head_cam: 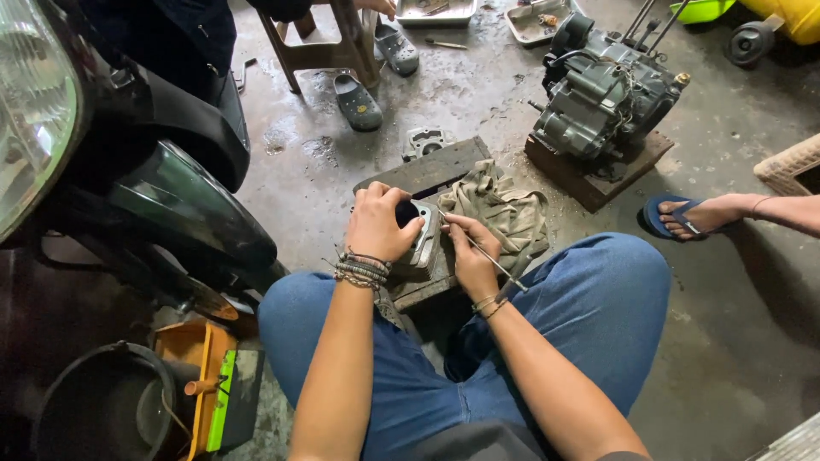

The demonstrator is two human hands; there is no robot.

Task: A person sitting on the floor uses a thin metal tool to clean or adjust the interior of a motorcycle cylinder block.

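- Fingers of the left hand (pixel 376 224) were curled over the top of a grey metal engine cylinder (pixel 421 239), gripping it and pinning it against the wooden block (pixel 434 167) beneath.
- Fingers of the right hand (pixel 468 252) were pinched together on a thin metal rod tool (pixel 489 254), held like a pen, its tip at the upper edge of the cylinder near the dark bore.
- Head view: the cylinder sat on the block between the person's knees, just beside a crumpled khaki rag (pixel 500 209) that touched the right hand.
- Both wrists wore bracelets; blue jeans (pixel 589 299) framed the work on either side.
- Beyond the block, a bare engine (pixel 602 98) rested on its own wooden board, well apart from the hands.
- Further back lay two grey clogs (pixel 359 101) near a stool, and metal trays (pixel 437 10) of small parts.
- Another person's foot in a blue sandal (pixel 675 218) rested on the floor at the right.
- At the left stood a dark motorcycle (pixel 162 188), with a black bucket (pixel 102 401) and an orange tool (pixel 201 376) below it.
- Risk, as a judgement: the rod tip could slip off the edge and scratch the bore or jab the left fingers, since they sat close to it and the cylinder was steadied by hand alone on a narrow block.
- Grit from the wet concrete floor (pixel 478 77) could also get into the cylinder.
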